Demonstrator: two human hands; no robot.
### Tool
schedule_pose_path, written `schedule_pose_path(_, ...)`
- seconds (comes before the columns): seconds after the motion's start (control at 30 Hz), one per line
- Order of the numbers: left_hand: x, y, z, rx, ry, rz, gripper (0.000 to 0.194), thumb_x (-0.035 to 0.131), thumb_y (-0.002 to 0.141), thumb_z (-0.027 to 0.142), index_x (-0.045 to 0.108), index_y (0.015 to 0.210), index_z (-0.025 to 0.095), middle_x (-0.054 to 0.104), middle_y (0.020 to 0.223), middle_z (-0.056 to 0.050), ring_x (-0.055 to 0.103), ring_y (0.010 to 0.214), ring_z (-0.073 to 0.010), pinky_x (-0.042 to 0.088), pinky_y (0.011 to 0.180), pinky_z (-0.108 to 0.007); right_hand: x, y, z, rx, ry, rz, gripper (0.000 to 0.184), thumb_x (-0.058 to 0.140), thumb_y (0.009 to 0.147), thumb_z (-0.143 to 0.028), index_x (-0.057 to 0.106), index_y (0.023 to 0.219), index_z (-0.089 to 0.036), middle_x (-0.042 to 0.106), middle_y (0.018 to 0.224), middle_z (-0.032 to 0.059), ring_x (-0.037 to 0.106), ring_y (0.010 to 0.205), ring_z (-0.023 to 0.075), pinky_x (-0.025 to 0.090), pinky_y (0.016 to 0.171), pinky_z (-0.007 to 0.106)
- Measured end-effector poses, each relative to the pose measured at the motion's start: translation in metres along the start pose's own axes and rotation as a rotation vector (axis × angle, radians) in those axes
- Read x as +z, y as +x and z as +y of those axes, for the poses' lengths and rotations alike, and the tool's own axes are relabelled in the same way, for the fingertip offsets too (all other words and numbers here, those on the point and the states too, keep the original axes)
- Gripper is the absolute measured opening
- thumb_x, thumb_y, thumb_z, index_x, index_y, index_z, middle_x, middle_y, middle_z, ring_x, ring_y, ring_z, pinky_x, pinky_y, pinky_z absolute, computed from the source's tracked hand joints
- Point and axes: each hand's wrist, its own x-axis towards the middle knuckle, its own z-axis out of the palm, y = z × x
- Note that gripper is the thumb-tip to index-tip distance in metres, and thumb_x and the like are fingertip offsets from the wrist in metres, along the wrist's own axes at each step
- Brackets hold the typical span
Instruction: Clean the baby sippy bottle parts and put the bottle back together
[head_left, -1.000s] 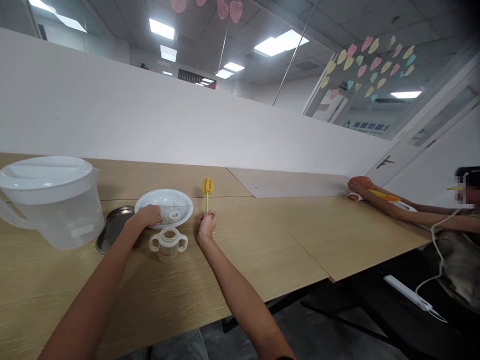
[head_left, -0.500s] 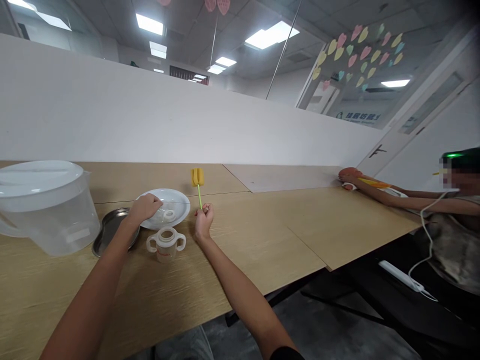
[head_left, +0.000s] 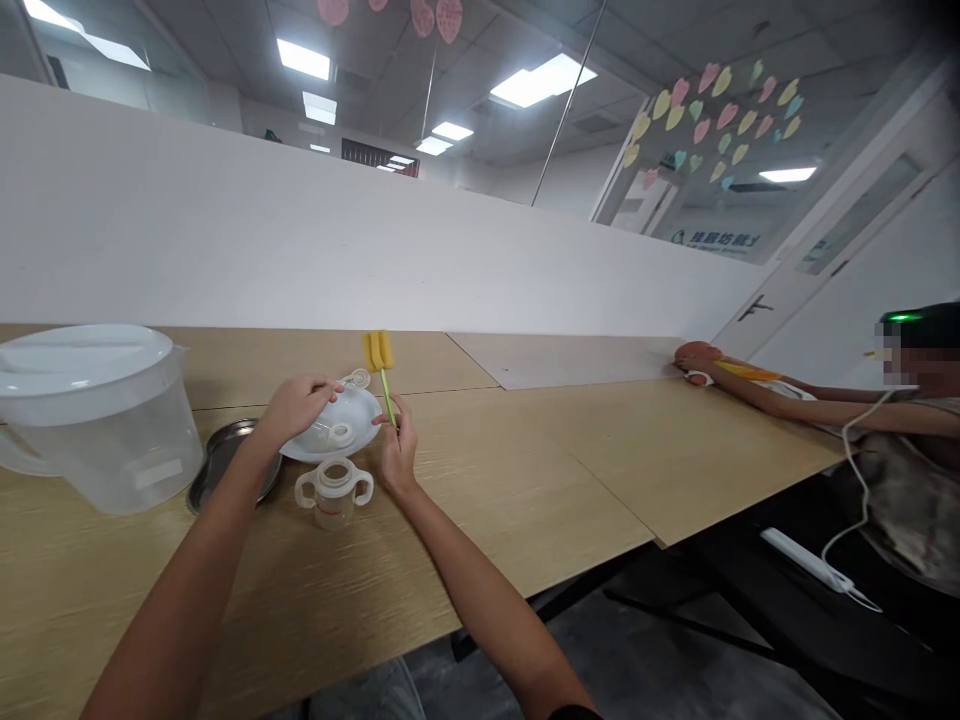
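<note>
While right fingers (head_left: pixel 403 420) grip one yellow brush (head_left: pixel 381 358), left fingers (head_left: pixel 324 385) pinch one clear piece (head_left: pixel 360 379).

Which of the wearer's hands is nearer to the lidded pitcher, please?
Left. The left hand is right of the lidded pitcher, at the left of the white bowl; the right hand, holding the sponge brush, is farther right.

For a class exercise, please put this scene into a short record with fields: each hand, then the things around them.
Left hand: holds a small clear part at the fingertips, by the bowl's far rim
Right hand: grips the green handle of a yellow sponge brush, sponge end up
White bowl: has a small translucent piece in it
Two-handled cup: upright on the table, nearer than the bowl
Left side: metal tray, then lidded pitcher
Far right: another person's arms
</note>
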Motion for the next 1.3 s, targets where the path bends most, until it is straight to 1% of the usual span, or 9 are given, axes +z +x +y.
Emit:
schedule_pose_path(0.23,-0.002,-0.009,0.016,0.062,-0.051,-0.08,0.042,0.045,0.078,0.036,0.077,0.098,0.018,0.076,0.104,-0.003,0.066,0.102,-0.0232,0.049,0.09,-0.029,-0.002,0.0,-0.008,-0.17,-0.032,-0.109,0.043,0.04,0.089,-0.029,0.065,0.124,-0.019,0.069,0.11,0.0073,0.061,0.101,0.0185,0.047,0.093,0.034)
schedule_pose_path(0.4,0.002,-0.009,0.011,0.133,0.026,-0.16,0.041,0.044,0.081,0.035,0.076,0.101,0.02,0.074,0.112,-0.003,0.066,0.104,-0.0225,0.048,0.09,-0.029,0.0,-0.001,-0.006,-0.118,0.012,-0.113,0.044,0.044,0.09,-0.031,0.062,0.129,-0.02,0.069,0.11,0.0064,0.063,0.092,0.0167,0.052,0.081,0.029)
schedule_pose_path(0.6,0.007,-0.01,0.009,0.158,0.187,-0.3,0.034,0.05,0.079,0.033,0.076,0.099,0.024,0.076,0.098,-0.002,0.067,0.096,-0.0226,0.048,0.085,-0.028,-0.002,0.0,-0.007,-0.098,0.026,-0.098,0.049,0.044,0.089,-0.031,0.058,0.135,-0.021,0.067,0.121,0.0086,0.063,0.077,0.014,0.054,0.07,0.027)
schedule_pose_path(0.8,0.012,-0.014,0.019,0.195,0.18,-0.376,0.038,0.042,0.08,0.029,0.07,0.105,0.023,0.072,0.088,-0.002,0.064,0.085,-0.0209,0.045,0.077,-0.028,-0.002,-0.001,-0.013,-0.165,0.014,-0.088,0.045,0.041,0.094,-0.034,0.061,0.132,-0.021,0.068,0.119,0.0102,0.065,0.082,0.0157,0.054,0.079,0.031)
schedule_pose_path(0.9,0.015,-0.016,0.024,0.202,0.129,-0.347,0.036,0.037,0.086,0.038,0.068,0.096,0.021,0.07,0.082,-0.002,0.06,0.075,-0.02,0.042,0.069,-0.029,-0.003,-0.001,-0.018,-0.227,-0.017,-0.107,0.042,0.041,0.096,-0.034,0.064,0.129,-0.022,0.07,0.11,0.0085,0.064,0.086,0.0162,0.053,0.084,0.032)
schedule_pose_path(1.0,0.019,-0.019,0.032,0.243,0.056,-0.28,0.046,0.032,0.091,0.053,0.064,0.083,0.02,0.064,0.068,-0.002,0.056,0.065,-0.0182,0.039,0.064,-0.029,-0.005,-0.001,-0.022,-0.269,-0.041,-0.152,0.039,0.04,0.098,-0.034,0.067,0.124,-0.024,0.07,0.105,0.0075,0.064,0.086,0.0165,0.053,0.083,0.031)
schedule_pose_path(1.1,0.019,-0.02,0.036,0.259,0.027,-0.234,0.045,0.033,0.091,0.052,0.061,0.077,0.02,0.059,0.057,0.0,0.054,0.057,-0.0163,0.039,0.063,-0.028,-0.006,0.0,-0.021,-0.3,-0.062,-0.179,0.039,0.038,0.099,-0.035,0.066,0.124,-0.024,0.07,0.103,0.007,0.063,0.079,0.0156,0.053,0.081,0.031)
schedule_pose_path(1.2,0.014,-0.018,0.033,0.229,0.027,-0.16,0.043,0.035,0.089,0.048,0.066,0.081,0.019,0.064,0.059,-0.001,0.057,0.061,-0.0175,0.04,0.066,-0.028,-0.006,0.0,-0.016,-0.338,-0.083,-0.155,0.043,0.035,0.1,-0.037,0.058,0.134,-0.024,0.068,0.108,0.008,0.059,0.071,0.0137,0.053,0.075,0.031)
schedule_pose_path(1.3,0.006,-0.015,0.027,0.187,-0.025,-0.004,0.041,0.037,0.086,0.045,0.068,0.085,0.018,0.073,0.076,-0.003,0.063,0.076,-0.0199,0.044,0.074,-0.029,-0.007,-0.001,-0.009,-0.414,-0.128,-0.076,0.045,0.037,0.099,-0.039,0.055,0.137,-0.022,0.066,0.098,0.0074,0.061,0.078,0.0161,0.053,0.077,0.032)
